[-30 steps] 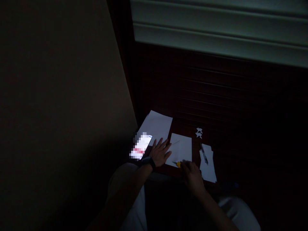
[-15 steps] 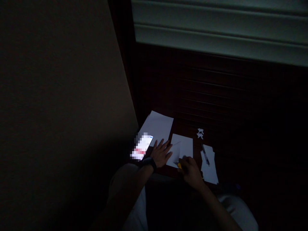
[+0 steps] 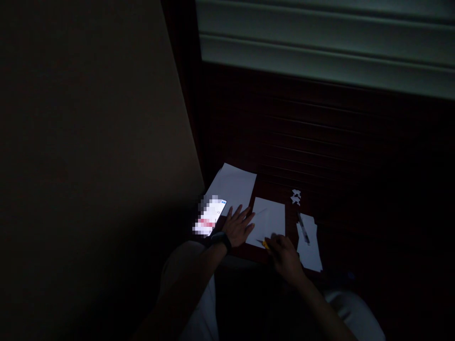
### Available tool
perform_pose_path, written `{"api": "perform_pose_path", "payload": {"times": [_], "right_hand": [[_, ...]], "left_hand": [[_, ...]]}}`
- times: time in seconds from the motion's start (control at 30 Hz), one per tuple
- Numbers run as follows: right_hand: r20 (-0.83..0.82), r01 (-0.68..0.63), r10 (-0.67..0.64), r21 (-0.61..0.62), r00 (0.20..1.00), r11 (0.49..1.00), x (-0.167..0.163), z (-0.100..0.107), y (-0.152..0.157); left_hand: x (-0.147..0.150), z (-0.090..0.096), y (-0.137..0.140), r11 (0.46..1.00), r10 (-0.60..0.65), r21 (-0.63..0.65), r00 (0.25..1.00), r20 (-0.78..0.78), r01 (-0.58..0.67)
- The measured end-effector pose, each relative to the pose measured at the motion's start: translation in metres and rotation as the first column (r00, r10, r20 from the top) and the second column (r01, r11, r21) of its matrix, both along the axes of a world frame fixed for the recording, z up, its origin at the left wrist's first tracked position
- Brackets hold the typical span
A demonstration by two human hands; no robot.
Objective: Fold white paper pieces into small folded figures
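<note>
A white sheet of paper (image 3: 270, 219) lies on the dark tabletop, with a short thin line across its upper left part. My left hand (image 3: 238, 227) rests flat at the sheet's left edge, fingers spread, and wears a dark watch (image 3: 222, 240). Closed around a yellow utility knife (image 3: 265, 244) is my right hand (image 3: 284, 253). The knife's thin blade points left over the sheet's lower edge; I cannot tell whether it touches the paper.
A lit phone (image 3: 213, 215) lies left of my hand, beside larger white paper (image 3: 234, 184). On the right, a pen (image 3: 304, 228) rests on narrower paper sheets (image 3: 311, 253). Small cut paper pieces (image 3: 295, 197) lie behind them. A wall (image 3: 106, 118) rises at the left.
The sheet's shaded left part, which looked raised or curled, now lies flat. My right hand with the knife has shifted slightly right and down. My left hand stays in place.
</note>
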State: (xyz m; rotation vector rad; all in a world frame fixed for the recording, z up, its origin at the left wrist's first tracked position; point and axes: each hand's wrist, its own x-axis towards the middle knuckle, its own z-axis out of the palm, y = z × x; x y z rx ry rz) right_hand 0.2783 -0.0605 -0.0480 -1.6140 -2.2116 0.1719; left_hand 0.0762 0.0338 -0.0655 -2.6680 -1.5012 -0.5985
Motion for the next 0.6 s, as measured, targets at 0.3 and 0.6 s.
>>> {"api": "perform_pose_path", "payload": {"times": [0.3, 0.6], "right_hand": [[-0.023, -0.022, 0.022, -0.027, 1.0, 0.999, 0.0, 0.001, 0.008], [-0.088, 0.017, -0.015, 0.02, 0.996, 1.0, -0.003, -0.007, 0.015]], "left_hand": [[0.0, 0.002, -0.001, 1.0, -0.008, 0.0, 1.0, 0.004, 0.008], [0.0, 0.0, 0.0, 1.0, -0.006, 0.009, 1.0, 0.001, 0.006]]}}
